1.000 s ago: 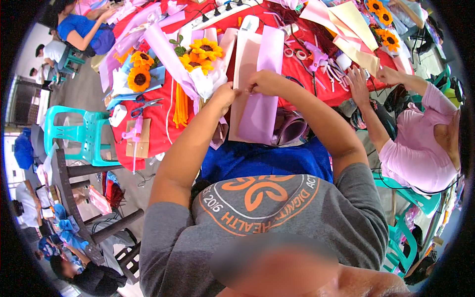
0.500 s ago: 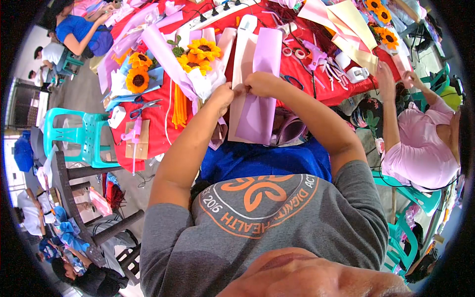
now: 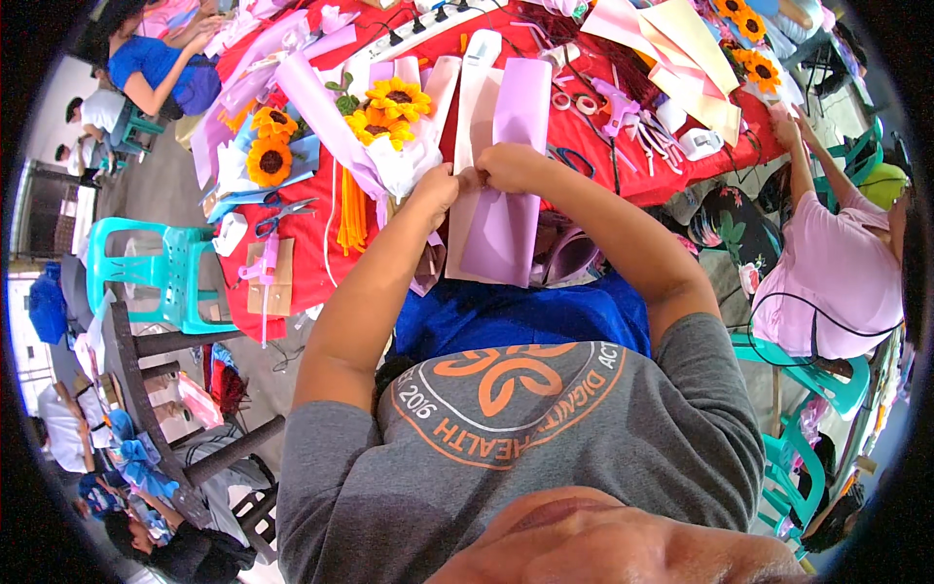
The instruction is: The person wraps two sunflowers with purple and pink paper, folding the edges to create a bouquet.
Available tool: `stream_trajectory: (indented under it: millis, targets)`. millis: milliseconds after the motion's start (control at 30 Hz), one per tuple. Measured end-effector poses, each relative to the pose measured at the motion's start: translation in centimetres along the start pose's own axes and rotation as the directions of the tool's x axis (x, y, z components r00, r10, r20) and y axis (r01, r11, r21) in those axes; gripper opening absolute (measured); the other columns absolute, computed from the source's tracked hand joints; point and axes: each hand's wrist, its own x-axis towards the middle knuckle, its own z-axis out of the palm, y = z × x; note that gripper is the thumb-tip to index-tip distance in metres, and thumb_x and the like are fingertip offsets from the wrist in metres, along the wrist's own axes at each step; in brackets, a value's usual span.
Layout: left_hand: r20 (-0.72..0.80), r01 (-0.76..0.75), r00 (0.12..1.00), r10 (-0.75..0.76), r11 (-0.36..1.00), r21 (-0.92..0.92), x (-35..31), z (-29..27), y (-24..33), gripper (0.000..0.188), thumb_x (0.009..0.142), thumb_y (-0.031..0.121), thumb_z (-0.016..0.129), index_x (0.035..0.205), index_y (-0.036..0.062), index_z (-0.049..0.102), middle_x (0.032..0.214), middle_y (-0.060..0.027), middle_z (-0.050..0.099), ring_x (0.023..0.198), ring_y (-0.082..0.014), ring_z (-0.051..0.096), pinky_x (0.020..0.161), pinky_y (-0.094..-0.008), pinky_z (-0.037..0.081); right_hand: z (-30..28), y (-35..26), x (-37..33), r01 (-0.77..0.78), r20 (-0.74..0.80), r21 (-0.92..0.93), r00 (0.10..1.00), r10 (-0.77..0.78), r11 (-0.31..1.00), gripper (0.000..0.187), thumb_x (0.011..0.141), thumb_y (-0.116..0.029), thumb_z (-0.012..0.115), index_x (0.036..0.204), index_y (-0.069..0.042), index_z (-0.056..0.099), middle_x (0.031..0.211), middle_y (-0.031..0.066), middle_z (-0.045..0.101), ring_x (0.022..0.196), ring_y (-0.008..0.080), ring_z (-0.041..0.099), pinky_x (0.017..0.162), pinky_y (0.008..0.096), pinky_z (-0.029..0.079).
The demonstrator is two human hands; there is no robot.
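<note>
A folded sheet of wrapping paper, lilac on one face and pale pink on the other, lies at the table's near edge in front of me. My left hand is closed, pinching the paper's left side. Close beside it, my right hand is closed with bent fingers on the paper's middle, where lilac overlaps pink. What the fingertips press between them is partly hidden. Just left of the paper rests a bouquet of orange-yellow sunflowers in white and lilac wrapping. A white stapler-like tool sits at the sheet's far end.
On the red tablecloth are scissors, a pink glue gun, orange stems, another sunflower bouquet, a second pink glue gun and a power strip. Green chairs flank the table. A person in pink works at right.
Both my hands stay on the wrapping paper with hardly any shift. The person in pink at right has leaned and moved their hands farther over the table.
</note>
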Motion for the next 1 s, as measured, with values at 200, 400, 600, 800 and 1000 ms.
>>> stream_trajectory:
  millis: [200, 400, 600, 800, 1000]
  targets:
    - [-0.007, -0.097, 0.995, 0.098, 0.992, 0.083, -0.3, 0.3, -0.2, 0.021, 0.081, 0.005, 0.052, 0.1, -0.0021, 0.058, 0.088, -0.0109, 0.062, 0.077, -0.0179, 0.059, 0.065, -0.0308, 0.049, 1.6, 1.0, 0.5, 0.006, -0.047, -0.014, 0.999, -0.007, 1.0, 0.019, 0.069, -0.011, 0.056, 0.084, -0.003, 0.064, 0.084, 0.018, 0.063, 0.083, 0.033, 0.061, 0.067, 0.0407, 0.05]
    - [-0.032, -0.076, 0.996, 0.082, 0.987, 0.139, -0.4, 0.1, 0.2, 0.024, 0.079, 0.005, 0.056, 0.102, -0.0022, 0.056, 0.089, -0.0101, 0.062, 0.076, -0.0158, 0.059, 0.068, -0.0284, 0.047, 2.2, -0.9, -1.5, -0.041, -0.24, -0.092, 0.971, 0.017, 0.995, 0.039, 0.07, -0.014, 0.06, 0.107, -0.003, 0.055, 0.116, 0.017, 0.048, 0.087, 0.0329, 0.06, 0.067, 0.0406, 0.051]
    - [-0.083, -0.097, 0.989, 0.123, 0.959, 0.266, -0.8, 0.2, 0.6, 0.032, 0.078, 0.0, 0.053, 0.109, -0.0055, 0.051, 0.098, -0.0126, 0.06, 0.087, -0.0168, 0.058, 0.076, -0.0259, 0.046, 5.7, -2.1, -3.3, -0.023, -0.426, -0.303, 0.898, -0.114, 0.953, 0.054, 0.077, -0.019, 0.053, 0.127, -0.004, 0.039, 0.131, 0.0166, 0.036, 0.12, 0.03, 0.039, 0.097, 0.0464, 0.033]
    - [0.046, -0.128, 0.991, 0.128, 0.992, 0.009, -0.8, 0.0, 0.3, 0.031, 0.078, 0.003, 0.057, 0.108, -0.0019, 0.052, 0.096, -0.0084, 0.059, 0.089, -0.0166, 0.056, 0.077, -0.0293, 0.045, 8.6, -1.0, -3.4, -0.109, -0.439, -0.297, 0.898, -0.034, 0.949, 0.065, 0.088, -0.045, 0.036, 0.132, 0.003, 0.031, 0.138, 0.0203, 0.03, 0.132, 0.0308, 0.023, 0.106, 0.0516, 0.013]
    - [-0.068, -0.02, 0.997, 0.03, 0.989, 0.149, -0.9, -0.5, 1.2, 0.034, 0.08, 0.01, 0.056, 0.111, -0.0012, 0.05, 0.097, -0.0115, 0.058, 0.089, -0.0194, 0.056, 0.076, -0.0327, 0.047, 4.8, -2.0, -5.7, -0.2, -0.59, -0.176, 0.805, 0.059, 0.964, 0.057, 0.087, -0.036, 0.044, 0.126, 0.005, 0.038, 0.135, 0.0215, 0.034, 0.127, 0.0329, 0.03, 0.104, 0.0479, 0.023]
